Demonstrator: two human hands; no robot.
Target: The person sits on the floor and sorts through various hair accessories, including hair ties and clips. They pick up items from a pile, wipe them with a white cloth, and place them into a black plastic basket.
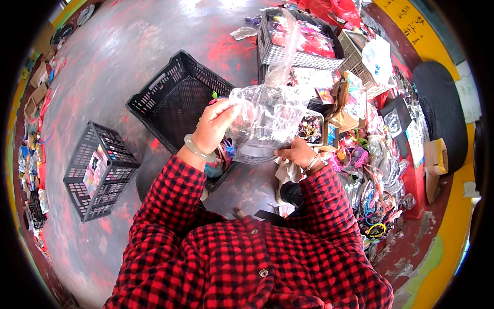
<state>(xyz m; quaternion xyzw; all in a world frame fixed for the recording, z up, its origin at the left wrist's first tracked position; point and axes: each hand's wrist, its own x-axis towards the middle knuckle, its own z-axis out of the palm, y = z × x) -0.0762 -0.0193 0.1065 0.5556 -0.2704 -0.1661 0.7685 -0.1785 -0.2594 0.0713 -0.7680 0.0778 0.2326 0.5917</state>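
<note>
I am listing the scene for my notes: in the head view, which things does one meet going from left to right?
Small black plastic crate → large black plastic crate → left hand → crumpled clear plastic bag → right hand → heap of colourful bangles and small packets.

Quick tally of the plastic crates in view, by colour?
Black plastic lattice crates: 2, a large one beside the left hand, a smaller one further left.
Pale grey plastic lattice crates: 2, and.
Total: 4
</note>
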